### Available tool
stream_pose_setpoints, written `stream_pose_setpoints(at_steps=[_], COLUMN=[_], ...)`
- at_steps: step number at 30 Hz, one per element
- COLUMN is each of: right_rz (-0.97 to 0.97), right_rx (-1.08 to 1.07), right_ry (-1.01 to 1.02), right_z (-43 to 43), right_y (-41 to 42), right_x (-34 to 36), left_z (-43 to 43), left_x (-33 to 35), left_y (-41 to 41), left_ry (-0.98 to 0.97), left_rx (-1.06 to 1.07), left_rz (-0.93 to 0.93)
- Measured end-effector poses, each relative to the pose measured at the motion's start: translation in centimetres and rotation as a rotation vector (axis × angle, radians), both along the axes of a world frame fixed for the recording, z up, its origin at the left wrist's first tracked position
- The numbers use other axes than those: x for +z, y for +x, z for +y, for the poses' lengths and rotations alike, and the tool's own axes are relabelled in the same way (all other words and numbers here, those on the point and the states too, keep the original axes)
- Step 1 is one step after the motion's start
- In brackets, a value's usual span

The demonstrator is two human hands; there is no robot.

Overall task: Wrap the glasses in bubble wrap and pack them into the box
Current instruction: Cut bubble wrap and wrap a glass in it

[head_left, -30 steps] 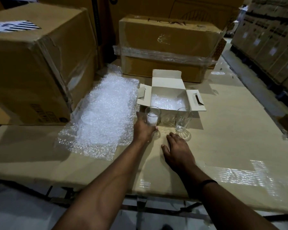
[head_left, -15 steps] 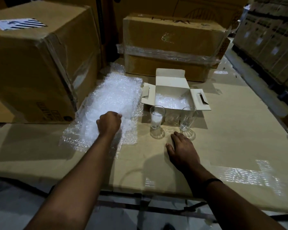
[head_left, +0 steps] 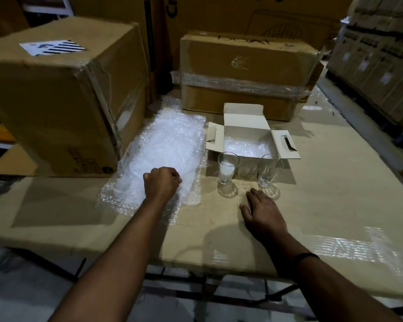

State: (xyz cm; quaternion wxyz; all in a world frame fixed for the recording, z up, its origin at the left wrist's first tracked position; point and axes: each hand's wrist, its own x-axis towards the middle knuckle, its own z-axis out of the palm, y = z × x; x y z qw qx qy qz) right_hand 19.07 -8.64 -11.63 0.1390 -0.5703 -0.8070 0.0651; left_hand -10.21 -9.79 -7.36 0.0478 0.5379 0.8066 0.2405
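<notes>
Two clear glasses stand upright on the table in front of a small open white box [head_left: 244, 120]. The left glass [head_left: 227, 168] is a straight tumbler and the right glass [head_left: 268, 171] has a wider foot. Bubble wrap lines the bottom of the box. A stack of bubble wrap sheets [head_left: 170, 145] lies to the left of the box. My left hand [head_left: 162, 185] sits on the near part of that stack, fingers curled into the wrap. My right hand [head_left: 263, 214] lies flat on the table just in front of the right glass, not touching it.
A large brown carton [head_left: 56, 101] stands at the left edge of the bubble wrap. Another taped carton [head_left: 247, 73] sits behind the white box. The cardboard-covered table [head_left: 340, 182] runs off to the right. Stacked cartons line the far right.
My left hand let go of the left glass and moved left onto the bubble wrap, where its fingers curled. The glass stays standing. My right hand has not moved.
</notes>
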Motion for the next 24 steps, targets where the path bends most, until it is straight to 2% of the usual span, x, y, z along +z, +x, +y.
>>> stream_pose_setpoints(at_steps=[2,5,7,9,11,15,17,18,20,22,23,24], right_rz=[0.030,0.139,0.229,0.248,0.177,-0.160,-0.193,-0.079,0.430,0.880,0.965,0.971], right_rx=[0.042,0.245,0.320,0.330,0.385,0.418,0.437,0.416,0.233,0.095,0.104,0.130], right_ry=[0.103,0.299,0.220,0.030,-0.088,-0.115,-0.207,-0.219,-0.218,-0.360,-0.452,-0.527], right_z=[-0.4,-2.3,-3.1,-2.6,-1.5,0.1,0.7,1.0,0.8,-0.1,-0.5,-0.7], right_y=[-0.1,-1.9,-5.0,-8.4,-11.4,-14.6,-14.7,-14.6,-14.3,-13.9,-13.7,-13.6], right_x=[0.1,0.4,0.9,1.7,2.4,2.7,2.8,2.8,3.7,4.8,5.3,5.5], left_z=[-0.1,0.0,-0.1,-0.4,-0.8,-1.5,-2.0,-2.4,-3.2,-3.8,-4.0,-4.1], left_x=[0.0,0.5,0.7,1.0,1.0,1.6,1.9,1.9,1.5,1.0,0.8,0.6], left_y=[-0.3,-0.9,-1.4,-1.5,-1.7,-2.6,-3.1,-3.2,-3.0,-2.4,-2.0,-1.6], left_ry=[0.011,0.073,0.132,0.182,0.235,0.351,0.411,0.427,0.432,0.414,0.402,0.385], left_rx=[0.030,0.094,0.103,0.089,0.060,0.058,0.039,0.025,0.017,0.030,0.039,0.039], left_rz=[-0.069,-0.270,-0.440,-0.583,-0.650,-0.675,-0.669,-0.665,-0.675,-0.715,-0.751,-0.793])
